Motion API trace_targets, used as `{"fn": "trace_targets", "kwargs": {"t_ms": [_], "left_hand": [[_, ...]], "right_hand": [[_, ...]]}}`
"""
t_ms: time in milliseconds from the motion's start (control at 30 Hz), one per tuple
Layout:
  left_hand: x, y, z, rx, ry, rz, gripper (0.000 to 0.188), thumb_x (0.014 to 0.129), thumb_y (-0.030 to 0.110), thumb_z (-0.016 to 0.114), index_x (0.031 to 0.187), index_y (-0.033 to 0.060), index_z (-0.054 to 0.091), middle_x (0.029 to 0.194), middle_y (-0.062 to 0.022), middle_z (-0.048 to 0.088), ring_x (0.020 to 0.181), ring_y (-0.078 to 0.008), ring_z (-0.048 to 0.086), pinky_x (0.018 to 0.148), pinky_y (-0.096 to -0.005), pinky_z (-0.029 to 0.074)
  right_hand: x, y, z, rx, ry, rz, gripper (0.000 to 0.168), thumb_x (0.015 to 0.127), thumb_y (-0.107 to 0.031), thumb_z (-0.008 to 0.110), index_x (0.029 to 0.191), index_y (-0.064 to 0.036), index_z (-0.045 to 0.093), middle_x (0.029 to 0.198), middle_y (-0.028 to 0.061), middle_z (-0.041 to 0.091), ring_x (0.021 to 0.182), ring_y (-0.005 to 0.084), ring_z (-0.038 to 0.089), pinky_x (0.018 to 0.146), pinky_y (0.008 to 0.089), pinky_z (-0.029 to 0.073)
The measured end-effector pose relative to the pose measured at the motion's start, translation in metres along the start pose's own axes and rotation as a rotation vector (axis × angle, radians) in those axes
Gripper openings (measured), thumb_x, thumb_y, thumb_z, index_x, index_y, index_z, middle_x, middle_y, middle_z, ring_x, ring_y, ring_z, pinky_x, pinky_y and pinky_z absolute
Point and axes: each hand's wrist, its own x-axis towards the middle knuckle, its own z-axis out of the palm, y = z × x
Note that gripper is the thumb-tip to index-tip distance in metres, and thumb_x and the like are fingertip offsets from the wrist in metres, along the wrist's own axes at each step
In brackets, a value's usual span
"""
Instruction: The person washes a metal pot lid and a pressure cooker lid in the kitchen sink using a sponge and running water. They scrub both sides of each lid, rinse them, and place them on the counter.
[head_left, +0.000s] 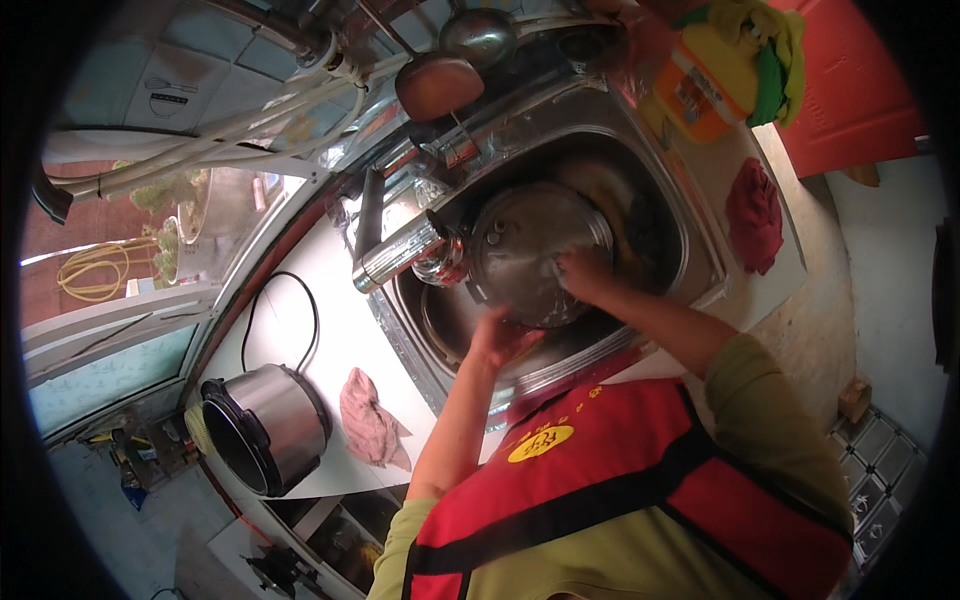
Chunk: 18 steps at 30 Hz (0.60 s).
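Note:
A round metal lid (517, 262), wet and apparently from a pressure cooker, is tilted inside the stainless-steel sink (679, 277). At its lower rim is my left hand (501, 337), with the fingers reaching under the edge and supporting it. My right hand (585, 274) is pressed to the lid's face, right of centre, with curled fingers. Blur hides whether a small pale thing sits under those fingertips. Just left of the lid, a chrome faucet (397, 251) reaches over the basin.
An electric pressure cooker body (289, 420) lies on its side on the white counter (337, 315), near a pink cloth (367, 420). Right of the sink are a dark red cloth (754, 216) and an orange-yellow container (697, 90). A spatula (439, 86) and ladle (478, 36) hang behind.

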Motion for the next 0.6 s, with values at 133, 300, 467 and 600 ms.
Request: {"fn": "trace_targets", "kwargs": {"t_ms": [133,300,467,600], "left_hand": [[0.013,-0.006,-0.022,0.108,0.009,-0.009,0.033,0.087,0.018,0.043,0.113,-0.0026,0.046,0.109,-0.0213,0.055,0.098,-0.0344,0.056,0.081,-0.0414,0.052],[0.016,-0.006,-0.019,0.066,0.069,-0.007,0.031,0.089,0.011,0.038,0.116,-0.0035,0.044,0.110,-0.0212,0.055,0.099,-0.0332,0.057,0.079,-0.0435,0.053],[0.018,-0.007,-0.019,0.059,0.084,-0.023,0.031,0.090,0.007,0.035,0.118,-0.0037,0.043,0.111,-0.0213,0.055,0.098,-0.0346,0.057,0.078,-0.0457,0.053],[0.032,-0.011,-0.035,-0.036,0.055,-0.069,0.030,0.090,0.008,0.036,0.116,-0.0035,0.044,0.108,-0.0216,0.056,0.095,-0.0361,0.058,0.076,-0.0444,0.055]], "right_hand": [[0.010,-0.038,0.056,0.072,0.232,-0.451,0.038,0.073,-0.004,0.052,0.111,-0.004,0.052,0.118,0.0157,0.050,0.109,0.0317,0.048,0.092,0.0407,0.039],[0.038,-0.023,0.017,-0.384,0.407,-0.347,0.046,0.073,-0.007,0.055,0.118,-0.005,0.050,0.123,0.0125,0.047,0.117,0.0310,0.042,0.097,0.0429,0.035],[0.052,-0.017,0.004,-0.393,0.286,-0.024,0.052,0.071,-0.008,0.057,0.121,-0.003,0.047,0.128,0.0163,0.044,0.118,0.0355,0.040,0.099,0.0425,0.035],[0.040,-0.035,0.033,-0.266,0.341,-0.445,0.041,0.073,-0.011,0.056,0.113,-0.002,0.051,0.126,0.0170,0.045,0.115,0.0354,0.043,0.093,0.0419,0.038]]}}
